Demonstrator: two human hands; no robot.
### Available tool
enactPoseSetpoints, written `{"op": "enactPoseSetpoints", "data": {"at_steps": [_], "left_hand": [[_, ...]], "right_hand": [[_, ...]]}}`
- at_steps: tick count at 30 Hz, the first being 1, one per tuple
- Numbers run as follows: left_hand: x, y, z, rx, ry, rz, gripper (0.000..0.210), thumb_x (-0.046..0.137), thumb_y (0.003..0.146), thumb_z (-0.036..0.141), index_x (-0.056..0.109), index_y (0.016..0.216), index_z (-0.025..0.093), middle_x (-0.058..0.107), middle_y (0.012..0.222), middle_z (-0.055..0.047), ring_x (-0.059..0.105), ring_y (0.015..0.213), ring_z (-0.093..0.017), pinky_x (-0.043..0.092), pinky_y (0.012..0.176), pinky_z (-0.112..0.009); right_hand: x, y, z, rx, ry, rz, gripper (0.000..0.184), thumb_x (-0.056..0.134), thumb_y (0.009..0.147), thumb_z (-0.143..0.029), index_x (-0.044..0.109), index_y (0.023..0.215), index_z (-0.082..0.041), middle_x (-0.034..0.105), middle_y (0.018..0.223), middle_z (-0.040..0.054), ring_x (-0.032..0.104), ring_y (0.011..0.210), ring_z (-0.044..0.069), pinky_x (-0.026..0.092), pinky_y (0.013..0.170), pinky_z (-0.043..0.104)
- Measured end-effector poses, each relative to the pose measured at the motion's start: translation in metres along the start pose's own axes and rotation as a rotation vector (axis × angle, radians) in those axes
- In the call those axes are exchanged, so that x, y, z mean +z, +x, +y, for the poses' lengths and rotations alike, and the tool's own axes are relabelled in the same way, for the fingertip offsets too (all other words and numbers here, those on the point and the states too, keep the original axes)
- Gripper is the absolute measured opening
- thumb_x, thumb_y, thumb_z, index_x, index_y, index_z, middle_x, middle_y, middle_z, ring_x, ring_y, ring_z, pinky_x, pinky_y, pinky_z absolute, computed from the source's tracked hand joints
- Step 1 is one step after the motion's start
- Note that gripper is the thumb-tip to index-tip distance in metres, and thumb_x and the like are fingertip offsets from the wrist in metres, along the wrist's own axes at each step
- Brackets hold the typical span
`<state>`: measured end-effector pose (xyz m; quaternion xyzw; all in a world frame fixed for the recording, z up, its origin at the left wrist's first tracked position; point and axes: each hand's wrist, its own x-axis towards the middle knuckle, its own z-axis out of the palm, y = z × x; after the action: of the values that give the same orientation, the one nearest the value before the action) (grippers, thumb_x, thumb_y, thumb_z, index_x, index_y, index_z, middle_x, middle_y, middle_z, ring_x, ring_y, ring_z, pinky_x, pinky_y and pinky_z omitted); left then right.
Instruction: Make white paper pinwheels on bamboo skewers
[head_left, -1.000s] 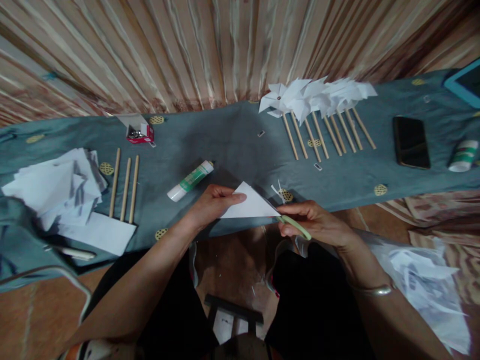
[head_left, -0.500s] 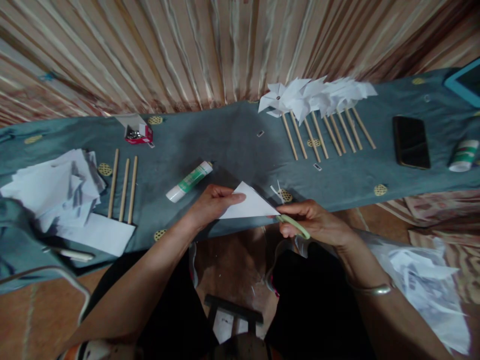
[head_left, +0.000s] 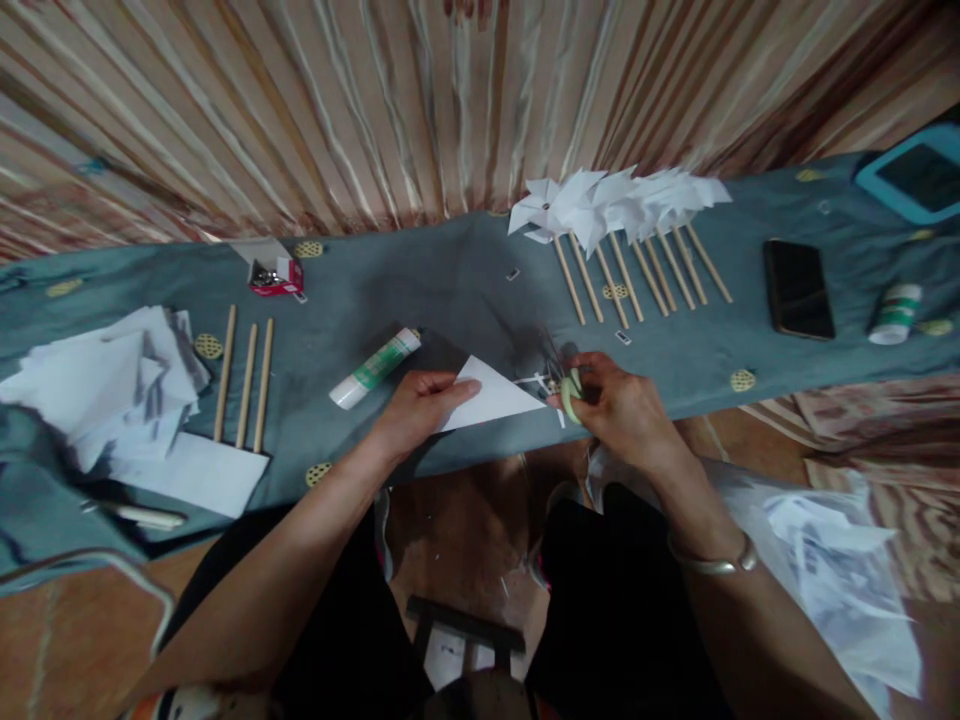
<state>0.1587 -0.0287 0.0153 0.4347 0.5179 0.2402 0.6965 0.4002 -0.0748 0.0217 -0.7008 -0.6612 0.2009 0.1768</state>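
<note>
Between thumb and fingers, my left hand [head_left: 420,412] pinches a white paper triangle [head_left: 491,393] over the front edge of the cloth-covered table. My right hand [head_left: 622,405] is closed around the light green handles of a pair of scissors [head_left: 571,395]. The scissor blades point away from me, just right of the triangle's sharp corner. Thin white paper strips [head_left: 534,381] lie by that corner and the scissors. A glue stick [head_left: 375,368] with a green label lies just beyond my left hand.
Several paper pinwheels [head_left: 551,207] on wooden sticks lie at the back right. Nearer the right end are a black phone [head_left: 799,288], another glue stick [head_left: 895,313] and a blue-framed tablet [head_left: 919,172]. On the left are a paper pile [head_left: 97,375], three wooden sticks [head_left: 246,385] and a red box [head_left: 276,275].
My right hand has moved up and turned, swinging the scissors from lying along the paper's edge to pointing away from me. The triangle stays in my left hand, shifted slightly.
</note>
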Motion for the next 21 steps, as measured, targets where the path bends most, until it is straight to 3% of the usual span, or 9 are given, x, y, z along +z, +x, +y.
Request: {"op": "enactPoseSetpoints", "data": {"at_steps": [6, 11, 15, 21], "left_hand": [[-0.001, 0.001, 0.0, 0.096, -0.008, 0.072, 0.038, 0.08, 0.056, 0.042, 0.074, 0.081, 0.014, 0.072, 0.075, -0.004, 0.057, 0.063, -0.015, 0.042, 0.06, -0.026], [-0.003, -0.002, -0.004, 0.16, 0.033, 0.078, 0.029, 0.074, 0.066, 0.041, 0.074, 0.075, 0.013, 0.072, 0.071, -0.004, 0.056, 0.057, -0.013, 0.039, 0.054, -0.024], [-0.002, -0.007, -0.003, 0.145, -0.004, 0.081, 0.03, 0.071, 0.071, 0.041, 0.073, 0.078, 0.013, 0.071, 0.065, -0.005, 0.052, 0.049, -0.011, 0.037, 0.049, -0.022], [-0.003, -0.01, -0.005, 0.097, -0.218, 0.077, 0.03, 0.067, 0.078, 0.038, 0.069, 0.094, 0.012, 0.074, 0.081, -0.008, 0.07, 0.068, -0.017, 0.051, 0.059, -0.024]], "right_hand": [[0.004, 0.005, -0.016, -0.072, -0.32, 0.032, 0.035, 0.053, 0.086, -0.026, 0.052, 0.116, -0.008, 0.073, 0.084, 0.0142, 0.069, 0.076, 0.026, 0.046, 0.064, 0.032], [0.0, 0.011, -0.03, -0.016, -0.495, -0.022, 0.027, 0.057, 0.086, -0.029, 0.057, 0.106, -0.011, 0.072, 0.075, 0.0141, 0.069, 0.068, 0.027, 0.041, 0.057, 0.031], [0.0, 0.012, -0.039, -0.037, -0.534, -0.037, 0.024, 0.056, 0.088, -0.028, 0.058, 0.105, -0.011, 0.072, 0.076, 0.0147, 0.069, 0.069, 0.027, 0.04, 0.056, 0.03], [0.004, 0.011, -0.043, -0.035, -0.518, -0.034, 0.025, 0.042, 0.092, -0.014, 0.058, 0.111, -0.008, 0.072, 0.08, 0.0156, 0.068, 0.07, 0.025, 0.043, 0.059, 0.031]]}}
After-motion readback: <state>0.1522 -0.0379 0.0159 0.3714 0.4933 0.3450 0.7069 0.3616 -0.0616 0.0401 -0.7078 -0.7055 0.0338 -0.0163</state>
